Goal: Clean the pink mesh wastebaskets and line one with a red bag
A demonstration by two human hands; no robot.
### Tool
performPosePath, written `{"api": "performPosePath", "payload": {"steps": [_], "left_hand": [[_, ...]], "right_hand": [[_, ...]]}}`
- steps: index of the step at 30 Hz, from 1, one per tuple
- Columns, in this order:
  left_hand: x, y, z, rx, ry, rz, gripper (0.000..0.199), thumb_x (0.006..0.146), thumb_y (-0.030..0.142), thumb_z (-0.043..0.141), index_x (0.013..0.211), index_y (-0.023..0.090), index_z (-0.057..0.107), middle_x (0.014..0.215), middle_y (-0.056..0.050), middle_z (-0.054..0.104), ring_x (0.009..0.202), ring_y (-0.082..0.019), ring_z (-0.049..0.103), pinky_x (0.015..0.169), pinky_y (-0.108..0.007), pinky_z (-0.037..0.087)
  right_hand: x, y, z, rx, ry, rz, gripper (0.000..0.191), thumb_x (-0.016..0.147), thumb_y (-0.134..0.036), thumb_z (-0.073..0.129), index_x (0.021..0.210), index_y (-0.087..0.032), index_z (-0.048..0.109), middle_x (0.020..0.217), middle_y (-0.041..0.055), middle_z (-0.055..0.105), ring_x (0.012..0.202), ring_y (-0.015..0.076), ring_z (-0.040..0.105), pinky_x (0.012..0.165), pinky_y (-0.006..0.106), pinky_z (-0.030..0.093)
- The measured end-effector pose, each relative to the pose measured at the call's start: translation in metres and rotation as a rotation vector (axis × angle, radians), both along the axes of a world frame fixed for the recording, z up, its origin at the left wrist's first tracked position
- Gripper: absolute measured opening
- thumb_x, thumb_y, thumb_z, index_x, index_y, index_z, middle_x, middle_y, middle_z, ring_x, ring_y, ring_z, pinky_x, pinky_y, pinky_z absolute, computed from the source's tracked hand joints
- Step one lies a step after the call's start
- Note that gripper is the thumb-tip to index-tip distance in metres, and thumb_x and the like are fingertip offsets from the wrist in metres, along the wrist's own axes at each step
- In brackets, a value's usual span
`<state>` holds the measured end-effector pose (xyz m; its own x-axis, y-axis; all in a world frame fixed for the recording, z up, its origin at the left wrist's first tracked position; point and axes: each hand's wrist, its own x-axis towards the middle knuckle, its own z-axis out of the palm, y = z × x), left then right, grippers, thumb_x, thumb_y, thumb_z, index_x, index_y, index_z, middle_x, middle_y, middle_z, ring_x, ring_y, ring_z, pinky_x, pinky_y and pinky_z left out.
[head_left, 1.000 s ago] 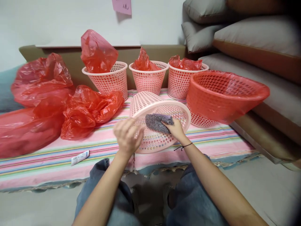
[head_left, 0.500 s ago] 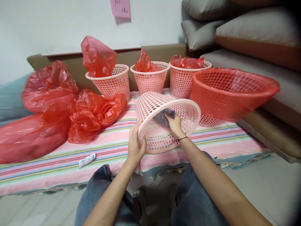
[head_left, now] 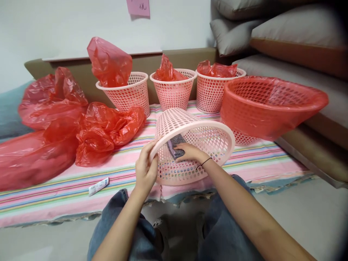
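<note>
A pale pink perforated plastic basket (head_left: 214,125) lies tipped on its side on the striped cloth, its mouth turned toward me. My left hand (head_left: 146,166) grips the left part of its rim, thumb on the outer face and fingers behind. Inside the basket, my right hand (head_left: 189,152) is closed on a folded dark grey cloth (head_left: 176,142), which sits against the inner left wall. A dark cord circles my right wrist.
Behind stand three pink baskets (head_left: 174,90) holding red plastic bags (head_left: 110,63). A basket lined with a red bag (head_left: 261,116) is at right, beside stacked grey cushions (head_left: 296,29). Loose red bags (head_left: 108,134) and a small white tube (head_left: 98,186) lie left on the striped cloth (head_left: 130,163).
My right hand and the grey cloth have moved left and slightly down inside the basket. My left hand has shifted left and down along with the rim, and the mouth has turned a little.
</note>
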<state>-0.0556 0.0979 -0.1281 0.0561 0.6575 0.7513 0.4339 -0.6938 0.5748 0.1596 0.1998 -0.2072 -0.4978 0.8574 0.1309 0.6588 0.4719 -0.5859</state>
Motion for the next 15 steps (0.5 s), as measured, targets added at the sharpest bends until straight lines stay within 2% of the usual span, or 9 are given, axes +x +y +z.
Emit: {"api": "performPosePath", "payload": {"steps": [2, 4, 5, 8, 10, 15], "left_hand": [[0.004, -0.001, 0.003, 0.006, 0.014, -0.018, 0.042, 0.093, 0.014, 0.053, 0.133, 0.027, 0.055, 0.130, -0.006, 0.066, 0.121, -0.023, 0.063, 0.105, -0.041, 0.051], [0.010, -0.003, 0.009, 0.024, 0.047, -0.061, 0.043, 0.094, 0.014, 0.052, 0.134, 0.027, 0.054, 0.131, -0.007, 0.066, 0.122, -0.024, 0.062, 0.105, -0.042, 0.051], [0.013, -0.004, 0.011, 0.031, 0.060, -0.089, 0.043, 0.094, 0.013, 0.052, 0.134, 0.027, 0.054, 0.132, -0.007, 0.065, 0.124, -0.024, 0.061, 0.106, -0.043, 0.050], [0.018, -0.004, 0.017, 0.040, 0.082, -0.151, 0.044, 0.094, 0.012, 0.051, 0.136, 0.027, 0.053, 0.134, -0.007, 0.064, 0.126, -0.023, 0.059, 0.108, -0.043, 0.049], [0.018, 0.000, 0.020, 0.043, 0.097, -0.156, 0.044, 0.094, 0.012, 0.050, 0.136, 0.027, 0.053, 0.134, -0.008, 0.065, 0.126, -0.023, 0.060, 0.108, -0.043, 0.049], [0.014, 0.013, 0.024, 0.100, 0.262, -0.239, 0.050, 0.091, 0.008, 0.053, 0.138, 0.026, 0.053, 0.135, -0.008, 0.065, 0.125, -0.022, 0.061, 0.106, -0.038, 0.051]], "right_hand": [[0.000, 0.006, 0.002, 0.004, 0.022, 0.004, 0.040, 0.081, -0.039, 0.075, 0.119, -0.027, 0.073, 0.122, 0.0032, 0.072, 0.112, 0.0256, 0.066, 0.100, 0.037, 0.050], [-0.005, 0.012, 0.002, 0.038, 0.048, -0.054, 0.039, 0.097, -0.035, 0.053, 0.133, -0.025, 0.063, 0.135, 0.0052, 0.065, 0.122, 0.0227, 0.060, 0.106, 0.038, 0.045], [-0.008, 0.015, 0.000, 0.058, 0.052, -0.095, 0.042, 0.100, -0.031, 0.046, 0.139, -0.024, 0.057, 0.141, 0.0070, 0.060, 0.129, 0.0223, 0.054, 0.111, 0.040, 0.040], [-0.023, 0.019, -0.010, 0.073, 0.010, -0.193, 0.050, 0.099, -0.028, 0.047, 0.148, -0.020, 0.046, 0.154, 0.0120, 0.045, 0.144, 0.0256, 0.037, 0.120, 0.049, 0.024], [-0.032, 0.018, -0.018, 0.041, -0.046, -0.238, 0.053, 0.099, -0.032, 0.048, 0.150, -0.020, 0.043, 0.158, 0.0136, 0.039, 0.148, 0.0292, 0.028, 0.121, 0.054, 0.018], [-0.043, 0.013, -0.027, -0.044, -0.147, -0.330, 0.066, 0.096, -0.052, 0.052, 0.154, -0.024, 0.039, 0.165, 0.0117, 0.025, 0.150, 0.0405, 0.017, 0.117, 0.062, 0.020]]}}
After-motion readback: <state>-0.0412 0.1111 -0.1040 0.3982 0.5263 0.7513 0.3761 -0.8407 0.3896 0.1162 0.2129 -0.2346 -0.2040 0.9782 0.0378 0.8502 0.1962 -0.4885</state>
